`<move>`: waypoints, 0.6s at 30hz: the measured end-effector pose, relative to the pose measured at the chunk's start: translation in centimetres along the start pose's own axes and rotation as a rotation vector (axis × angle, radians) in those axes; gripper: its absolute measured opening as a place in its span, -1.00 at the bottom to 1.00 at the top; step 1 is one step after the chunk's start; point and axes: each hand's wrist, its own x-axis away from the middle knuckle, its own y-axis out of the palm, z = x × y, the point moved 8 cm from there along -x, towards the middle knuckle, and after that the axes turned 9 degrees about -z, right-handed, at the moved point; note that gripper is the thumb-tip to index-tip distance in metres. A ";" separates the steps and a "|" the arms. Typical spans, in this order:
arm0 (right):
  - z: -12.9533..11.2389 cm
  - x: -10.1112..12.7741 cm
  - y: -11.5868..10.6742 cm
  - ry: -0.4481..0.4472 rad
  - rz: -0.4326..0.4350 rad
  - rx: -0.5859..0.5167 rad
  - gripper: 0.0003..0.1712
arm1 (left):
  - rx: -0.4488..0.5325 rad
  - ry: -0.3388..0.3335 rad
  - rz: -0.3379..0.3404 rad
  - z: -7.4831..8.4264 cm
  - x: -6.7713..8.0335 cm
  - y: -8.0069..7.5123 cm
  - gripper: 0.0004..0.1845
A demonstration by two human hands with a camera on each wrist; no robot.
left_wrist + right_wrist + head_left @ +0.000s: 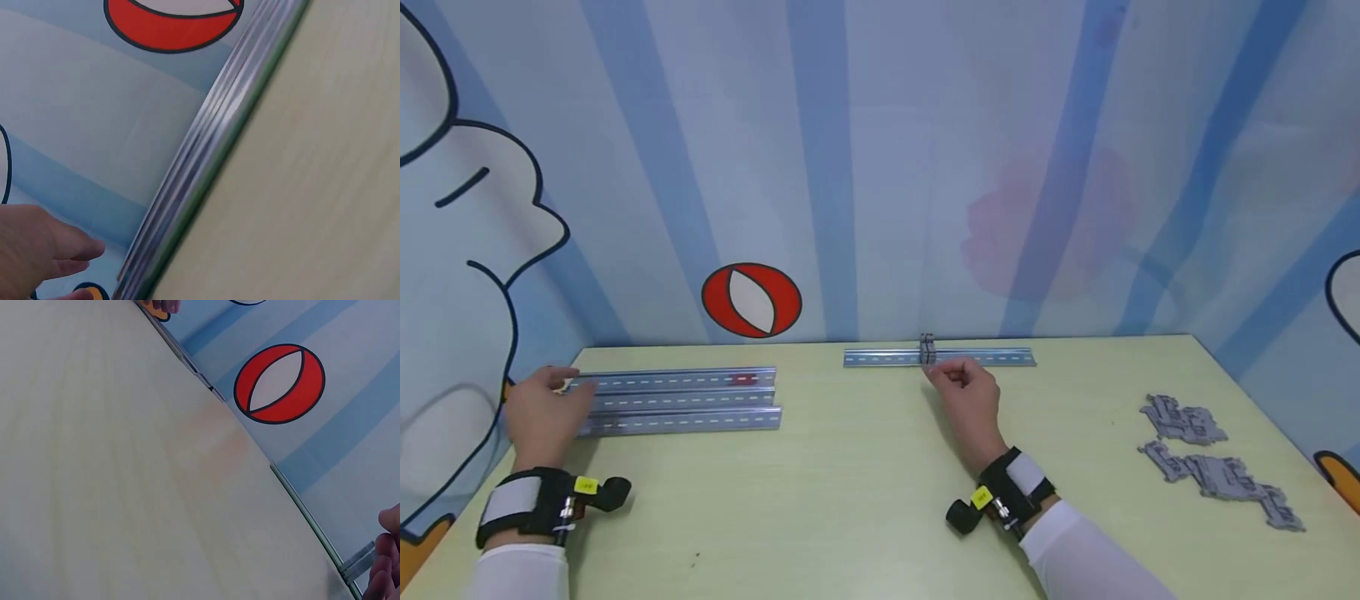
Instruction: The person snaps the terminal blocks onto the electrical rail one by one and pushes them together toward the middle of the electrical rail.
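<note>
Your left hand (538,417) rests on the left end of the three rails (681,401) lying side by side on the tabletop (850,483), its fingers (75,253) loosely straight over the ends and gripping nothing that shows. Your right hand (970,400) sits just in front of the single rail (985,358) by the wall, fingers curled near the grey clip (927,350) mounted on it; whether they pinch it, you cannot tell. Loose grey clips (1213,462) lie well apart to the right.
</note>
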 end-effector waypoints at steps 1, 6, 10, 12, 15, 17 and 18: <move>-0.2 0.0 0.4 -0.005 -0.005 0.002 -0.81 | -0.025 -0.010 -0.007 -0.2 0.5 -0.2 -0.43; -0.6 0.0 3.2 -0.028 -0.021 0.015 -0.82 | -0.127 -0.037 -0.062 -1.8 1.0 -0.1 -0.37; -1.0 0.3 5.7 -0.023 -0.051 0.042 -0.80 | -0.179 -0.031 -0.098 -3.0 0.5 0.2 -0.35; -1.3 0.3 7.1 -0.022 -0.073 0.068 -0.78 | -0.207 -0.023 -0.106 -3.5 0.4 0.3 -0.34; -1.8 0.5 8.9 -0.022 -0.107 0.104 -0.77 | -0.214 0.006 -0.104 -3.9 0.5 0.1 -0.30; -2.0 0.6 10.0 -0.018 -0.128 0.130 -0.76 | -0.212 0.028 -0.107 -3.9 0.8 -0.1 -0.29; -2.1 0.7 10.6 -0.016 -0.135 0.148 -0.77 | -0.209 0.034 -0.106 -4.0 0.9 -0.2 -0.29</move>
